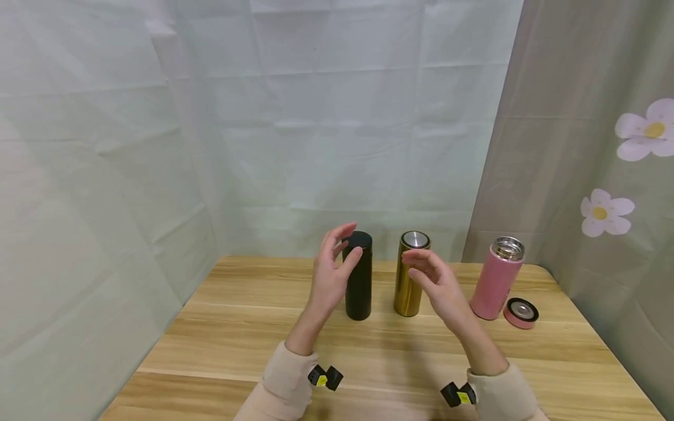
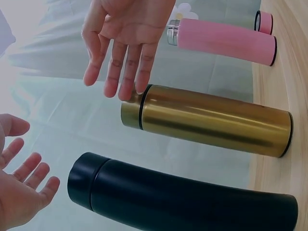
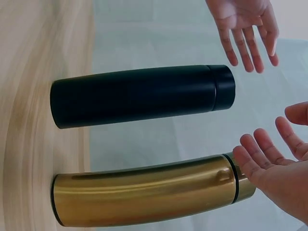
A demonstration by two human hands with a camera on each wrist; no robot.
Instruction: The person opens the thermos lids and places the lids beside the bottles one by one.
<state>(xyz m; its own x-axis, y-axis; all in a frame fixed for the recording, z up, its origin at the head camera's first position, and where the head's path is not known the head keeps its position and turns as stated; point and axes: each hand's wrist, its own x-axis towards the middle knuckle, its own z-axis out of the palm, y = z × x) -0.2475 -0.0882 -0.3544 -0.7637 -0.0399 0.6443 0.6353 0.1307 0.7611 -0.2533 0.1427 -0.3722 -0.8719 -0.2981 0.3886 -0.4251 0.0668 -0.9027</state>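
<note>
Two capped thermos bottles stand upright on the table, a black one [image 1: 360, 286] and a gold one [image 1: 406, 295]. My left hand [image 1: 329, 275] is raised beside the top of the black bottle, its fingers relaxed and holding nothing. Near the gold bottle's cap, my right hand [image 1: 441, 287] hovers with loosely bent fingers and an empty palm; in the head view it overlaps that bottle. The left wrist view shows the right hand's fingertips [image 2: 126, 91] close by the gold cap. In the right wrist view, the left hand [image 3: 245, 29] is just past the black cap.
To the right stands a pink thermos [image 1: 495, 283] with its steel mouth uncovered. Its pink lid [image 1: 521, 313] lies upturned next to its base. Behind the wooden table [image 1: 231, 333] hangs a pale curtain [image 1: 337, 146], and a flowered one [image 1: 558, 146] hangs on the right.
</note>
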